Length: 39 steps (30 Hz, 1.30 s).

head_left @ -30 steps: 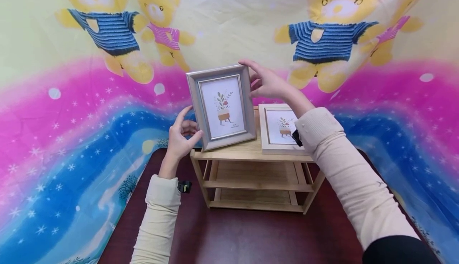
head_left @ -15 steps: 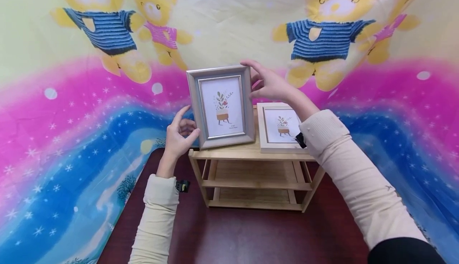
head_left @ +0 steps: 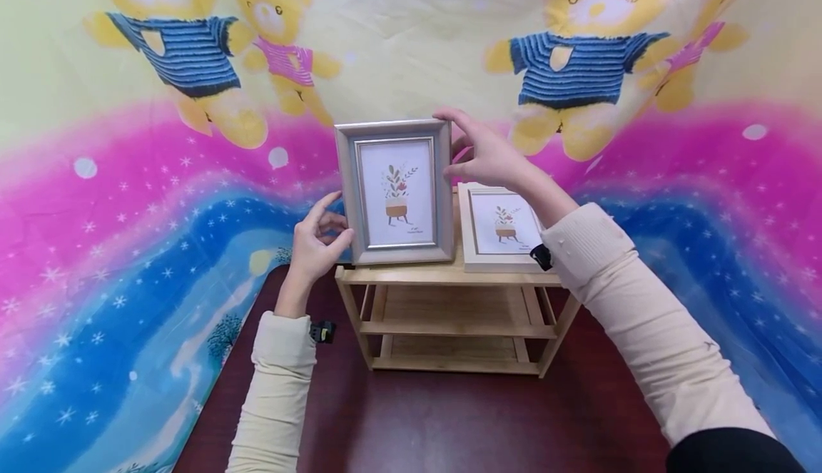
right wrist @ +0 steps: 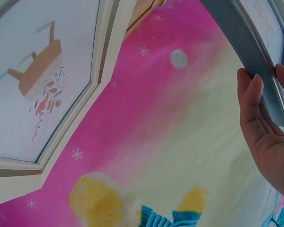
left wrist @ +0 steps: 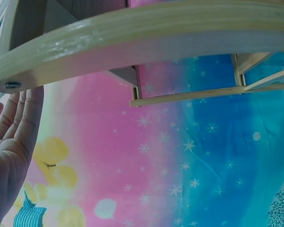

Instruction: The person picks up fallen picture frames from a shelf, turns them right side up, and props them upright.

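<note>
Foremost stretches a glossy dark-red table (head_left: 411, 416), bearing a pale wooden three-tier rack (head_left: 459, 330). The left hand (head_left: 317, 241) holds the lower left edge of a rectangular grey picture frame (head_left: 397, 195), upright on the rack's top; the right hand (head_left: 491, 155) grips its upper right edge. Beside it lies a cream-coloured frame (head_left: 504, 223), face up. Behind hangs a colourful bear-printed cloth (head_left: 411, 52).

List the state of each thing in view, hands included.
Grey picture frame: upright, picture facing the person
White picture frame: lying face up on the rack
Wooden rack: standing on the dark red table
Right hand: holding the grey picture frame's upper right edge
Left hand: at its left edge, contact unclear
</note>
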{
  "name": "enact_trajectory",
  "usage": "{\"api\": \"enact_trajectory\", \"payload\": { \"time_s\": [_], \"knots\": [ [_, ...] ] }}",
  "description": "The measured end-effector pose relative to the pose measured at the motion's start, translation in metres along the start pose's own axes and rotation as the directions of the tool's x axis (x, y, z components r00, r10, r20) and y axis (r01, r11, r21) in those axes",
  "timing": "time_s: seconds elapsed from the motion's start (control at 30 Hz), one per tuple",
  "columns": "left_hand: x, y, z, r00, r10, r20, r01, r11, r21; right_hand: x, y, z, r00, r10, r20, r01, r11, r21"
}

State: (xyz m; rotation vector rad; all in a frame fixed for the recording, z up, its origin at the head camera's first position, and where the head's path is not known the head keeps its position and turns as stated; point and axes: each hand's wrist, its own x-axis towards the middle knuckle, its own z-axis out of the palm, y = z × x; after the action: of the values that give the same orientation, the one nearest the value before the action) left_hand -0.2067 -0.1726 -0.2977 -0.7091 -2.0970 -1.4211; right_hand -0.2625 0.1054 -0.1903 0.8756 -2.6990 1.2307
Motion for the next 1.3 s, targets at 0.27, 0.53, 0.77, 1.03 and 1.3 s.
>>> {"api": "enact_trajectory", "payload": {
  "time_s": [0.27, 0.53, 0.77, 1.03, 1.3],
  "knots": [
    [-0.001, 0.000, -0.003, 1.000, -0.003, 0.009, 0.004, 1.000, -0.025, -0.004, -0.001, 0.004, 1.000, -0.007, -0.006, 0.007, 1.000, 0.022],
    [-0.004, -0.001, -0.007, 0.999, -0.031, -0.007, 0.031, 0.999, -0.037, -0.009, -0.004, 0.006, 0.999, -0.036, -0.019, 0.036, 0.999, -0.015],
    [-0.007, 0.002, -0.009, 0.999, -0.030, -0.013, 0.030, 0.999, -0.034, -0.012, -0.006, 0.009, 0.998, -0.053, -0.027, 0.053, 0.998, -0.021],
    [-0.014, 0.014, -0.011, 1.000, -0.030, 0.008, 0.030, 0.998, 0.055, -0.018, -0.006, 0.008, 0.995, -0.093, -0.023, 0.093, 0.996, 0.008],
    [-0.020, 0.027, -0.011, 0.984, 0.131, -0.120, -0.103, 0.970, 0.220, -0.040, -0.005, 0.000, 0.992, -0.071, -0.101, 0.066, 0.997, -0.046]
  ]
}}
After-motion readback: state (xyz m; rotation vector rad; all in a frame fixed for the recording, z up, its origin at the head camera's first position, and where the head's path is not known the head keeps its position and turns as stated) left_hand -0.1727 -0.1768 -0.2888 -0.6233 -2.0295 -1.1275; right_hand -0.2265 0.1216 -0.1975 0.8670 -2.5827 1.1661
